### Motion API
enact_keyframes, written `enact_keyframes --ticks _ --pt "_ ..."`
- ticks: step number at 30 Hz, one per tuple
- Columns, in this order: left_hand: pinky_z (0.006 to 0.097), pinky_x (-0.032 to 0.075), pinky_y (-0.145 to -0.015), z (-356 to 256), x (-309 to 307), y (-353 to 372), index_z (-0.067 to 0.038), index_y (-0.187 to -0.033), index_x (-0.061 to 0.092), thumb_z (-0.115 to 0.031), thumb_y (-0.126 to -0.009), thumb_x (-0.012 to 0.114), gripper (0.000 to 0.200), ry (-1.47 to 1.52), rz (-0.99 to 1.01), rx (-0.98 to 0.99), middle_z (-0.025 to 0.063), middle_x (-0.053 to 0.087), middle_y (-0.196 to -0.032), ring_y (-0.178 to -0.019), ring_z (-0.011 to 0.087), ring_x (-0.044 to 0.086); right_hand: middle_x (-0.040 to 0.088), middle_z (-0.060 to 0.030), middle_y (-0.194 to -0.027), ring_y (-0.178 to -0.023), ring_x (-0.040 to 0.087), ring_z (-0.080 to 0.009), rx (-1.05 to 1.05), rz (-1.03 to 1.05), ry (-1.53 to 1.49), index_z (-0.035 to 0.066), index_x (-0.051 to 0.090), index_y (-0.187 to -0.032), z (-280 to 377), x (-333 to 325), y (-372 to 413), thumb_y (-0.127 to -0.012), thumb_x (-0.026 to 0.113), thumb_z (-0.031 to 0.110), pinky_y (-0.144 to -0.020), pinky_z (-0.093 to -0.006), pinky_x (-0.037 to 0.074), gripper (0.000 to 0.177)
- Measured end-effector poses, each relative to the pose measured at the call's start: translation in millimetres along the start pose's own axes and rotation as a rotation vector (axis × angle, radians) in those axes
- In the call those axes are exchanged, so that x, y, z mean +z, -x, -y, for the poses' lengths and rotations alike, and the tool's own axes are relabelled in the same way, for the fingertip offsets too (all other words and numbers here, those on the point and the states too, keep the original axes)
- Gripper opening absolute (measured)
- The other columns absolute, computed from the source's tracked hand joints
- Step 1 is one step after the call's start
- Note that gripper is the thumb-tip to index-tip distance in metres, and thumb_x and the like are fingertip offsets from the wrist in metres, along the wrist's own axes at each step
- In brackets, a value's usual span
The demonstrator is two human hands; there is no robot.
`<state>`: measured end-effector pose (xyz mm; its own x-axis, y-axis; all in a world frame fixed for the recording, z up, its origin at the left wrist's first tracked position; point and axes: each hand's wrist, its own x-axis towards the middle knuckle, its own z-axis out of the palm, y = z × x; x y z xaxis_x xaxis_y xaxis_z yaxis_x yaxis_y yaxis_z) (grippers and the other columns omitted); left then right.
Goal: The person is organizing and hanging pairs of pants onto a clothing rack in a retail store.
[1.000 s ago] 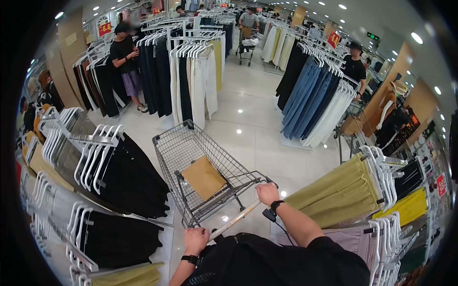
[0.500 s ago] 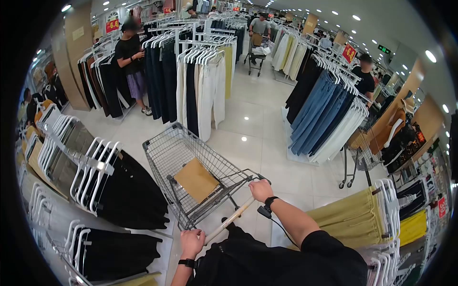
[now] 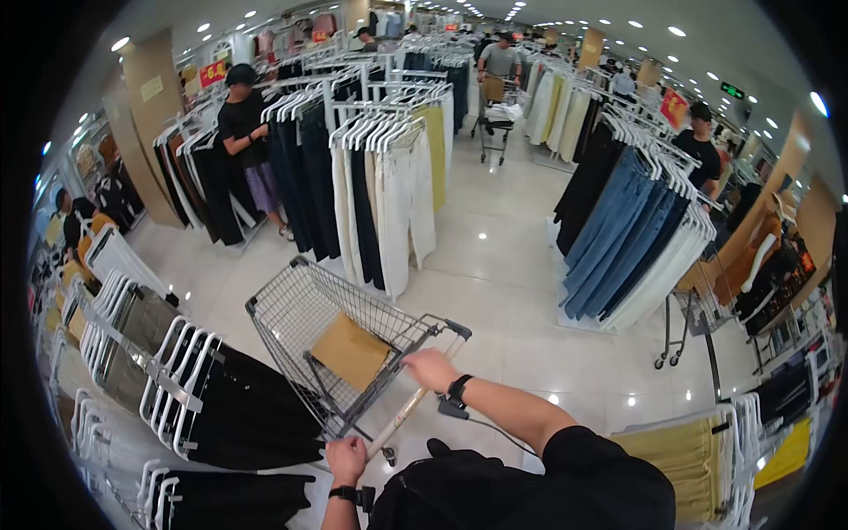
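A grey wire shopping cart (image 3: pixel 291 300) stands in front of me, angled to the left, with a flat brown panel (image 3: pixel 352 351) in its basket. My left hand (image 3: pixel 346 459) is closed around the lower left end of the cart's pale handle (image 3: pixel 399 419). Over the middle of that handle is my right hand (image 3: pixel 430 369), off the grey right end, its fingers pointing left toward the basket and loosely extended. Whether its palm touches the bar is hidden. Black garments (image 3: pixel 256 411) on white hangers hang close beside my left hand.
A rack of pants (image 3: pixel 384 199) stands ahead of the cart, and blue jeans (image 3: pixel 618 234) hang on the right. Yellow-green pants (image 3: pixel 676 459) hang near my right elbow. A person (image 3: pixel 247 132) stands among the left racks; another person (image 3: pixel 501 66) is behind a cart (image 3: pixel 495 124) in the aisle.
My right hand has left the handle's right end and moved left along it. My left hand keeps its grip. The cart has shifted slightly left in view, and the racks ahead sit lower.
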<state>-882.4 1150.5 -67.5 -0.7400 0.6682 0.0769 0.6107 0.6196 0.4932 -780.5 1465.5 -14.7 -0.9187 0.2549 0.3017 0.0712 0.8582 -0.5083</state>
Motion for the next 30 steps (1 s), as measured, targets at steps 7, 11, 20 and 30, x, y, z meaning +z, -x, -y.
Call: enact_keyframes --ticks 7,11,20,30 --pt "0.0481 0.053 -0.096 -10 -17 -7 -0.003 -0.106 0.073 -0.019 -0.089 0.069 0.024 -0.011 -0.344 0.047 0.0181 0.073 -0.111 -0.109 0.0387 0.066 0.074 -0.0093 -0.083 -0.087 0.07 -0.0319 -0.285 0.345 0.099 0.013 0.077 -0.084 83 74 1 -0.093 0.066 0.048 -0.083 -0.0457 0.047 0.038" --pt "0.0461 0.05 -0.106 -11 -31 76 -0.005 -0.124 0.067 -0.023 -0.093 0.071 0.036 -0.058 -0.381 -0.289 0.0165 0.066 -0.131 -0.123 0.0363 0.061 0.074 -0.01 -0.084 -0.086 0.07 -0.0301 -0.38 0.242 0.023 0.01 0.078 -0.086 81 75 -1 -0.09 0.069 0.048 -0.084 -0.0457 0.046 0.039" --pt "0.0504 0.053 -0.104 58 31 376 -0.004 -0.119 0.074 -0.043 -0.105 0.045 0.05 0.199 0.464 -1.504 0.0237 0.07 -0.13 -0.121 0.0407 0.067 0.075 -0.0089 -0.084 -0.085 0.07 -0.0303 -0.398 0.264 0.012 0.01 0.081 -0.086 51 54 -90 -0.092 0.07 0.049 -0.087 -0.0452 0.047 0.041" --pt "0.0466 0.056 -0.088 12 121 439 -0.006 -0.101 0.079 -0.038 -0.09 0.064 0.037 0.327 0.43 -1.391 0.0225 0.076 -0.105 -0.104 0.0374 0.074 0.079 -0.01 -0.095 -0.094 0.072 -0.0309 -0.261 0.446 0.052 0.011 0.082 -0.095 37 51 -187 -0.088 0.075 0.054 -0.092 -0.0421 0.051 0.044"
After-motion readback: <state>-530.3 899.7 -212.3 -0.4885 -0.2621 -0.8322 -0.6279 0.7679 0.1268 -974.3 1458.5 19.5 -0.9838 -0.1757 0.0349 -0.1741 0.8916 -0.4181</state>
